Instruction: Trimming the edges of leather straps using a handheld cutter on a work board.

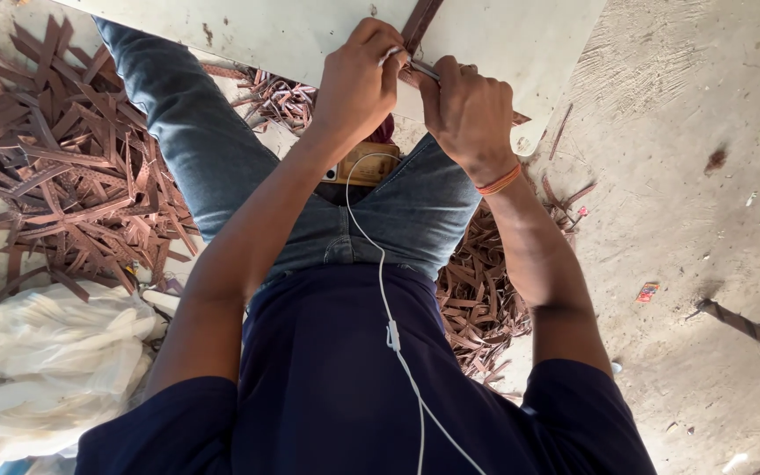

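Head view, upper middle of the frame: your left hand (358, 79) is closed around a small pale-handled tool (390, 56), and your right hand (468, 110) is clenched on the brown strip (421, 22), pinning it against the white board (266, 31) that rests across your knees. The strip runs from your fingers up toward the top edge of the frame, lying flat on the board; a slim metal piece (424, 70) shows between your two hands, though its working end is hidden by your knuckles. To do this step well, I would judge that you should keep the strip pressed flat and taut under the right hand, hold those fingertips clear of the tool's path, and draw in one steady stroke with the board braced so it cannot rock. Brown offcuts (72, 193) are heaped on the floor at the left of the frame, and more lie at centre right below your right forearm. A white bag (46, 361) sits at lower left, and a white earphone cable (389, 325) hangs down your dark shirt.
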